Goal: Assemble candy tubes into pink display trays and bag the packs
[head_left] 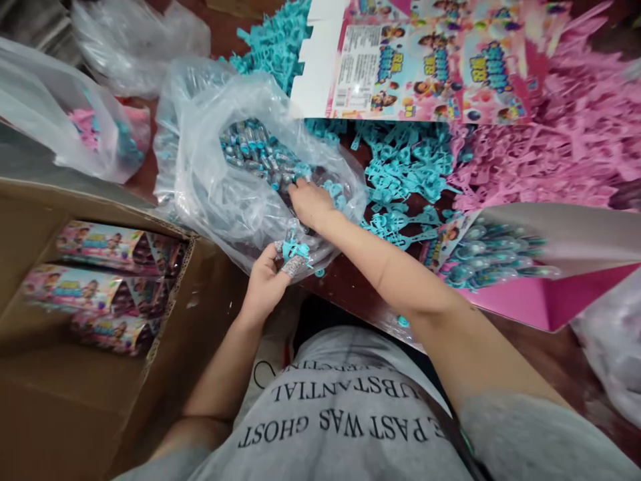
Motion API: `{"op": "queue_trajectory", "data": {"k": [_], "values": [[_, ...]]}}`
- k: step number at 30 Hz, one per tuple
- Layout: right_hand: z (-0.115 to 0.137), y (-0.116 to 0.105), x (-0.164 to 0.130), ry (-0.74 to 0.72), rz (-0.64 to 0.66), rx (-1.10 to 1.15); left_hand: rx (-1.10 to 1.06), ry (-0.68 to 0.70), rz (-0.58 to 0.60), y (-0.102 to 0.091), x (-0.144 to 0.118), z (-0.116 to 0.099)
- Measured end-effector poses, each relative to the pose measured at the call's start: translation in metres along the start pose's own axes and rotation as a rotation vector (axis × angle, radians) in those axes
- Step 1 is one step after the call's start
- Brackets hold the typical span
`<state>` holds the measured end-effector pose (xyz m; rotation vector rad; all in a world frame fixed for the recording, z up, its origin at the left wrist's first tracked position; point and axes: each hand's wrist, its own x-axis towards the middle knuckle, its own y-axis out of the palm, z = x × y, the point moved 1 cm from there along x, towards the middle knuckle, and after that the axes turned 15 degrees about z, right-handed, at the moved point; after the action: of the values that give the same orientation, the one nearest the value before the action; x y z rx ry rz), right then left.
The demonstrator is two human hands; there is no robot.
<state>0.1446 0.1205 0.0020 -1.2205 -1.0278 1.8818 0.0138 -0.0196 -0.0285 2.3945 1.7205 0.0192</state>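
Currently, left hand (266, 279) has thumb and fingers pinched on a blue plastic piece (295, 251), fingertips wrapped in something patterned; piece sits just over the near edge of the clear plastic bag (213, 167). Right hand (313, 206) is inside the bag's mouth, fingers down at the heap of small clear tubes (253, 148) with blue parts; can't tell whether they are closed on one. Beyond the right forearm, loose blue pieces (408, 160) lie spread on the table, next to a big pile of pink pieces (565, 150). Printed carton (431, 77) lies across the top of the blue ones. Right side: pink-and-white box (531, 304), open, holding clear-and-blue items (493, 250). Left side: cardboard box (75, 394) with three printed packs (93, 242) in it, stacked in rows.
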Motion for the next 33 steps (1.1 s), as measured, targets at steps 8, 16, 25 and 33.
{"op": "queue_trajectory", "data": {"k": [8,16,25,33], "values": [[-0.026,0.0,-0.03,0.006,0.034,-0.028,-0.043,-0.077,0.02,0.025,0.003,0.001],[-0.045,0.008,-0.118,-0.288,-0.178,0.368,-0.126,-0.115,0.052,0.025,-0.005,-0.005],[-0.089,0.037,-0.232,-0.388,-0.182,0.85,0.13,-0.016,0.357,0.076,0.001,-0.017],[-0.106,0.051,-0.276,-0.178,-0.202,0.948,0.661,0.443,0.442,0.104,-0.003,-0.037]]}}
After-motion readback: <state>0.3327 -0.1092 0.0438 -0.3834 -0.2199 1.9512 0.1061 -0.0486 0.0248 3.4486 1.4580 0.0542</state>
